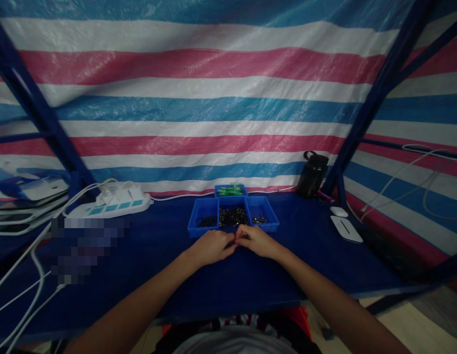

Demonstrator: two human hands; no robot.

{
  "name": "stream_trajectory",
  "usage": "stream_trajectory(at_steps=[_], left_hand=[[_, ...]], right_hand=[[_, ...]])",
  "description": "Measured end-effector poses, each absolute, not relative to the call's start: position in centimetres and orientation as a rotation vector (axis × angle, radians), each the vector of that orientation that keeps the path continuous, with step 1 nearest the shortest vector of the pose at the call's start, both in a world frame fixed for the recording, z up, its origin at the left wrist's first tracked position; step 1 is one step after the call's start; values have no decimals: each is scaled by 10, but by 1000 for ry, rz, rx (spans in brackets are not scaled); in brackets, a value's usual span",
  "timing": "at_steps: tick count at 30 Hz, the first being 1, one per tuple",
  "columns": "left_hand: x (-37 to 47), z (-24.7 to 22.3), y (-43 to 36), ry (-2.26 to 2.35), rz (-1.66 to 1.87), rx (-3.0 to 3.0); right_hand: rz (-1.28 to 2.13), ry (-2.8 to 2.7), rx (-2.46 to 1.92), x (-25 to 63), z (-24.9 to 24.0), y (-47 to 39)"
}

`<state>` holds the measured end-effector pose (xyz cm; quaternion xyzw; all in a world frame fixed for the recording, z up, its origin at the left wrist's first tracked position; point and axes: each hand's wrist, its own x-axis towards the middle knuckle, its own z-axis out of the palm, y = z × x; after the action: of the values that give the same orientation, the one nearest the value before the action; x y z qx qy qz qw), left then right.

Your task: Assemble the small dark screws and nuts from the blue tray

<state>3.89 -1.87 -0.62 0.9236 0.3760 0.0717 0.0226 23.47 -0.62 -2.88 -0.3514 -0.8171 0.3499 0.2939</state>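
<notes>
My left hand [215, 245] and my right hand [257, 240] meet fingertip to fingertip just in front of several blue bins. Both are closed in a pinch, and whatever sits between the fingers is too small to make out. Small dark pieces lie in the left blue bin [192, 220]. The middle bin holds a heap of small black and shiny metal parts [232, 216]. A few small metallic pieces [259, 219] are in the right blue bin [274, 221]. Behind them, a further blue bin [216, 191] contains green pieces [231, 190].
A white power strip [113, 206] with plugs and cables is at the left of the blue table [287, 275]. A black bottle [312, 174] stands at the back right. Near it lie a white case [339, 212] and a flat white device [346, 229]. Blue frame posts rise on both sides.
</notes>
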Motion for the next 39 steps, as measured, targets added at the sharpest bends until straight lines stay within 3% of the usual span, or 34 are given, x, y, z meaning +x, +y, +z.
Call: stream_trajectory(at_steps=[13,23,39], left_hand=[[40,-12,-15,1169,311,2771],[36,-17,-10,1188,279,2752],[34,-8,-14,1119,229,2688]], right_hand=[[1019,-2100,-1059,231,-26,-6],[802,-2419,-977,245,-22,-3],[735,-2456,-1013,240,-18,-6]])
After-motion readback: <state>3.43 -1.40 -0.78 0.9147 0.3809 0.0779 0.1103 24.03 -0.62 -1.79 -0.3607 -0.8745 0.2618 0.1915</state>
